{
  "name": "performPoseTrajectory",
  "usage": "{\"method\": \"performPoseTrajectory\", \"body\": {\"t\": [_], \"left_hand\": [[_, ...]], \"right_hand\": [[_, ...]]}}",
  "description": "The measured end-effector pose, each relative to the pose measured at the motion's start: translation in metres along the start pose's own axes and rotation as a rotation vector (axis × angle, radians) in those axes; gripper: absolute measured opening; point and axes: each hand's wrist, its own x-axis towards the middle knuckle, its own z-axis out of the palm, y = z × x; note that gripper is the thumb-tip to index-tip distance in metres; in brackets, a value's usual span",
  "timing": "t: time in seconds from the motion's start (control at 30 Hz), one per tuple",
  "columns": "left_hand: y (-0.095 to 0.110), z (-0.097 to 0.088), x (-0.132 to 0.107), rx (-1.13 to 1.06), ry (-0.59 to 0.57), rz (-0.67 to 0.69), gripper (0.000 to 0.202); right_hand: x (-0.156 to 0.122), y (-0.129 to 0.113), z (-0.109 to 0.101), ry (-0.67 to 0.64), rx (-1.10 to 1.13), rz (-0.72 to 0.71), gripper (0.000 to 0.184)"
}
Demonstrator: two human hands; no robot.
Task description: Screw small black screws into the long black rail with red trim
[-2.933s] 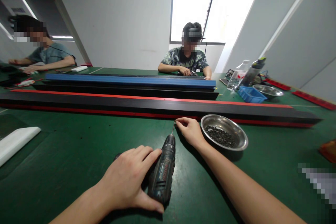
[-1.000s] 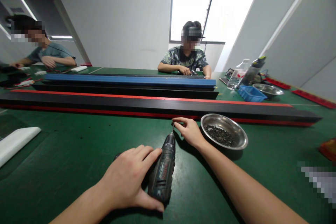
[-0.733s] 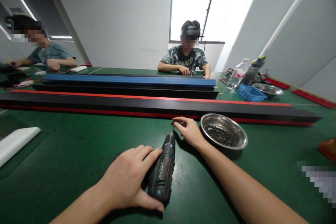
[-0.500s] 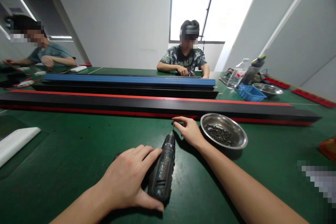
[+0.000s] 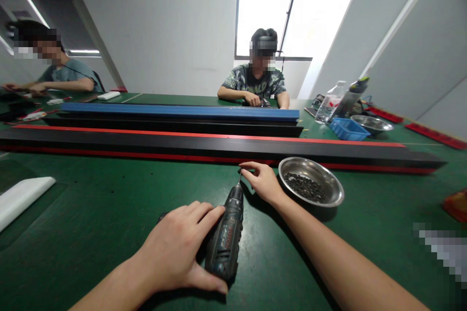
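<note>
A dark cordless drill (image 5: 226, 238) lies on its side on the green table, its bit (image 5: 240, 176) pointing away from me. My left hand (image 5: 182, 243) is wrapped around the drill's grip, its thumb near the rear of the body; the palm hides the handle. At the tip of the bit, my right hand (image 5: 263, 182) pinches a tiny dark screw (image 5: 240, 170) between thumb and index finger, partly covered by the fingertips. Just right of that hand stands a shiny metal bowl (image 5: 333, 187) holding many small dark screws (image 5: 304, 187).
Behind the bowl, a long black and red bar (image 5: 182, 148) spans the table (image 5: 109, 223); a blue bar (image 5: 182, 111) lies beyond. A white block (image 5: 25, 197) is at left. Back right are a blue basket (image 5: 348, 129) and bottles. Two co-workers sit beyond.
My hands and the drill hold practically the same position. At far left, a co-worker's arm has moved down and leftward; the other co-worker's hands have shifted slightly.
</note>
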Motion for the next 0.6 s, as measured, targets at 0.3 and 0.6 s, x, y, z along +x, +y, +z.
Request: {"method": "performPoseTrajectory", "body": {"t": [0.3, 0.6], "left_hand": [[-0.0001, 0.0004, -0.0019, 0.004, 0.0, -0.001, 0.116], [-0.0013, 0.0021, -0.0017, 0.011, 0.006, 0.005, 0.116]], "right_hand": [[0.0, -0.0001, -0.0003, -0.008, 0.013, 0.005, 0.023], [-0.0006, -0.0033, -0.0016, -0.01, 0.009, 0.017, 0.023]]}}
